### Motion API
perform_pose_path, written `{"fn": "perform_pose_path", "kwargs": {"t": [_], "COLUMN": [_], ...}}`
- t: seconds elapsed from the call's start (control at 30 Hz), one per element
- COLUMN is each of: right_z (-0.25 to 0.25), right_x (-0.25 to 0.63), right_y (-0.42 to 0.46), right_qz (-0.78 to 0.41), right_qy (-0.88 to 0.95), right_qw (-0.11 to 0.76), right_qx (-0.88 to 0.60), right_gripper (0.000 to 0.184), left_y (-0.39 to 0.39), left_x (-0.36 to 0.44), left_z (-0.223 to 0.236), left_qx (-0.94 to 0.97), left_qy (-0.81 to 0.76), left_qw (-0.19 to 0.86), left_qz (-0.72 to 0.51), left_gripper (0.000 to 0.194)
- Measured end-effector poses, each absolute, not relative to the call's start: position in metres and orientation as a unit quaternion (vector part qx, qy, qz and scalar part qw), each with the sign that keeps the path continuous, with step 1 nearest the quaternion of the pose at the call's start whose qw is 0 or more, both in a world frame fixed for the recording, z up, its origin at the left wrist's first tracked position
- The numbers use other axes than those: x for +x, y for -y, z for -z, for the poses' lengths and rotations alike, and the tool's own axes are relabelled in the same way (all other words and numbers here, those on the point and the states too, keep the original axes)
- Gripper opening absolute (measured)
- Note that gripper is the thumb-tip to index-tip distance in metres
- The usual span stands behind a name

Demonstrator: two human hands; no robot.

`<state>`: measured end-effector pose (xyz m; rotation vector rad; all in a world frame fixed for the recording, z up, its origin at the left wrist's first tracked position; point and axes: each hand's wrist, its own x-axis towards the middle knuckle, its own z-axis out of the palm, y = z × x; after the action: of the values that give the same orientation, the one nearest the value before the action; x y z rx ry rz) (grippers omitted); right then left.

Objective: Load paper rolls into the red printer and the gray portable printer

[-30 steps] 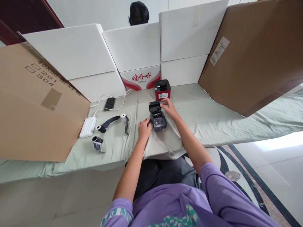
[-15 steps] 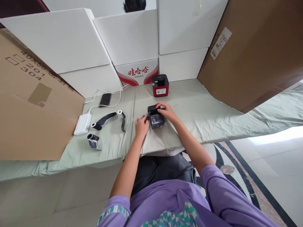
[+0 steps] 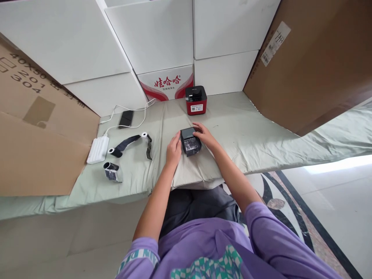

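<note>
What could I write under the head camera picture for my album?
Two hands, left and right, on a small black device, with a red-and-black box behind.

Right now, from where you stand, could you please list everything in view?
black device: one, black, between the hands
red-and-black device: one, farther back, near the white boxes
rolls: three, dark and white, left part of the cloth
white ribbed block: one, by the left cardboard
flat rectangular object: one, black, behind the rolls
cable: white, count unclear, around the flat object
white boxes: several, along the back
printed panel: one, white and red, below them
cardboard: two large pieces, brown, left and right
cloth: one, pale green, under the devices
trousers: dark, below the cloth's edge
shirt: purple, bottom
left hand: one, at the black device's left
right hand: one, at its right
</note>
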<state>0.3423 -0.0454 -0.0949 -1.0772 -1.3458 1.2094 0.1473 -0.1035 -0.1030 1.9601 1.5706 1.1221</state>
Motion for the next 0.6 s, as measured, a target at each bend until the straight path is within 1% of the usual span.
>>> {"fn": "perform_pose_path", "kwargs": {"t": [0.07, 0.23, 0.43, 0.6], "right_z": [0.097, 0.096, 0.089, 0.085], "right_x": [0.343, 0.342, 0.340, 0.343], "right_y": [0.043, 0.043, 0.042, 0.041], "right_qz": [-0.505, -0.481, -0.454, -0.493], "right_qy": [0.558, 0.592, 0.618, 0.598], "right_qw": [0.493, 0.477, 0.445, 0.429], "right_qx": [-0.436, -0.437, -0.464, -0.465], "right_gripper": [0.061, 0.063, 0.070, 0.073], "left_y": [0.106, 0.109, 0.108, 0.110], "left_x": [0.147, 0.147, 0.148, 0.150], "left_z": [0.102, 0.102, 0.105, 0.093], "left_qx": [0.712, 0.720, 0.723, 0.725], "left_qy": [-0.541, -0.562, -0.560, -0.585], "left_qw": [0.181, 0.168, 0.159, 0.142], "left_qz": [-0.410, -0.370, -0.372, -0.335], "left_gripper": [0.056, 0.063, 0.060, 0.057]}}
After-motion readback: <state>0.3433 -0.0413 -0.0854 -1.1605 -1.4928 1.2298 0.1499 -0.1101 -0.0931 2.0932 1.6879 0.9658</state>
